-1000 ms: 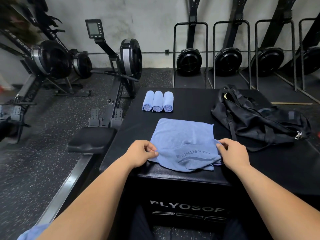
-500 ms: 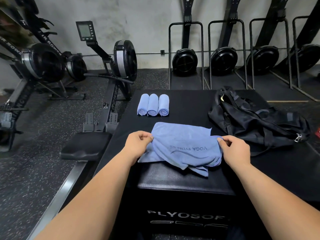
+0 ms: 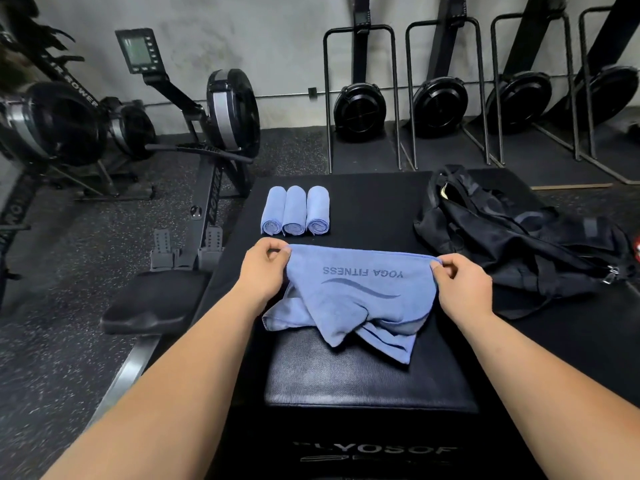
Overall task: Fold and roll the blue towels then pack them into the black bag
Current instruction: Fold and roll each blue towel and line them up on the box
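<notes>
A blue towel printed YOGA FITNESS lies on the black padded box, partly folded over itself. My left hand pinches its far left corner and my right hand pinches its far right corner, stretching the far edge straight between them. The towel's near part lies bunched and uneven. Three rolled blue towels lie side by side just beyond my left hand. The black bag slumps on the box to the right, its top opening facing the far side.
A rowing machine with its seat stands close to the box's left side. More rowers stand upright along the back wall. Speckled rubber floor surrounds the box.
Both hands lifted the towel's near edge and carried it away from me to the far edge, folding the towel over so the printed side now faces up.
</notes>
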`<state>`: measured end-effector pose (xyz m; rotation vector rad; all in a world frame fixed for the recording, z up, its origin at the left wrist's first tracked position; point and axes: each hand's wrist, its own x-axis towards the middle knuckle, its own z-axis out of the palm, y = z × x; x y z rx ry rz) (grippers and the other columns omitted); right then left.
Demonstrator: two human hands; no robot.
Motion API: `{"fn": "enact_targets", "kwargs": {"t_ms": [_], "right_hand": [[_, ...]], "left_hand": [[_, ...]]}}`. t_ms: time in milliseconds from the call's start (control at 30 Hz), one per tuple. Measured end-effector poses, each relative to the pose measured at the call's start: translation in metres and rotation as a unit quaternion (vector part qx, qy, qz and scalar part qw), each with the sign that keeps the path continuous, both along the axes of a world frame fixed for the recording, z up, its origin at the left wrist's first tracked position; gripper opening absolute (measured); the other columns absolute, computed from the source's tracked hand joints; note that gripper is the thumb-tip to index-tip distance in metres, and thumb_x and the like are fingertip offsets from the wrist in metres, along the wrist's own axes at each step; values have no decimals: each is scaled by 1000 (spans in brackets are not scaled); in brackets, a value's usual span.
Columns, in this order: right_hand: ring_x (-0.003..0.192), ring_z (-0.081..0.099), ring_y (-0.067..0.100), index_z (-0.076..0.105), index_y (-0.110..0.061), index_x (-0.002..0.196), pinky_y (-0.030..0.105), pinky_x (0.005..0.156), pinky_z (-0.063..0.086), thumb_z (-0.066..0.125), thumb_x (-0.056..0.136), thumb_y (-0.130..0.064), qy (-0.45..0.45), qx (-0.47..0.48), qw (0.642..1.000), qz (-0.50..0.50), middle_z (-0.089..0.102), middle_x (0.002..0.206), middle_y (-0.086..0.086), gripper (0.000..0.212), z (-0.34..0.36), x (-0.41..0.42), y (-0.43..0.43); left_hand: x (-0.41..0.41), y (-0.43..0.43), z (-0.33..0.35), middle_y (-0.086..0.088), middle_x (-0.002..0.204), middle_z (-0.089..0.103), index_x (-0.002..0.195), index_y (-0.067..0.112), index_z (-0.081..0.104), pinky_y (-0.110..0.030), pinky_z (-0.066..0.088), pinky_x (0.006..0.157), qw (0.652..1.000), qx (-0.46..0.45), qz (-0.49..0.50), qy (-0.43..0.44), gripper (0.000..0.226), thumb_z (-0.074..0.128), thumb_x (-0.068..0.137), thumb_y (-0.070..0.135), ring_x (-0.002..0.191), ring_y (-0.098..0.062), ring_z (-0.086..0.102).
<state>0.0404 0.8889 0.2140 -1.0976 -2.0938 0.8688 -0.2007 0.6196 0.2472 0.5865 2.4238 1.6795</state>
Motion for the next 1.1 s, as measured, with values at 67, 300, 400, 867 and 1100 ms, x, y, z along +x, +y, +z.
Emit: {"fn": "enact_targets", "kwargs": {"t_ms": [67, 300, 400, 867, 1100], "right_hand": [[75, 61, 19, 69, -28, 92, 32, 74, 43, 67, 99, -37, 22, 1, 1000, 6, 65, 70, -7, 12, 9, -3, 1], [75, 71, 19, 73, -25, 94, 31, 82, 53, 74, 95, -33, 106, -31, 994, 25, 73, 72, -3, 8, 51, -3, -10], [71, 70, 17, 72, -28, 90, 31, 79, 51, 75, 94, -32, 111, -39, 992, 40, 72, 67, -5, 7, 56, 5, -19], [76, 68, 21, 71, -29, 80, 39, 79, 56, 74, 91, -35, -57, -51, 997, 23, 68, 63, -8, 13, 9, 10, -32], [87, 63, 24, 73, -27, 92, 32, 73, 43, 69, 95, -32, -75, -25, 996, -38, 68, 79, -11, 8, 2, -24, -10]], "left_hand": [[-2, -2, 11, 3, 76, 57, 98, 22, 69, -17, 42, 66, 999, 12, 4, 45, 6, 65, 102, 19, 65, -3, 48], [-12, -16, 58, 7, 70, 61, 99, 24, 68, -24, 43, 63, 991, -9, -3, 134, 6, 64, 102, 27, 62, -8, 51], [-14, -24, 63, 7, 72, 65, 100, 27, 71, -31, 47, 67, 990, -45, 1, 133, 7, 67, 100, 33, 65, -12, 57], [-3, -28, 12, 7, 80, 72, 82, 26, 71, -30, 47, 73, 983, -163, 5, 79, 13, 73, 95, 30, 80, -15, 67], [-27, 9, -8, 11, 84, 71, 89, 28, 72, -28, 44, 69, 986, -151, 14, 69, 9, 70, 97, 32, 82, -10, 66]]}}
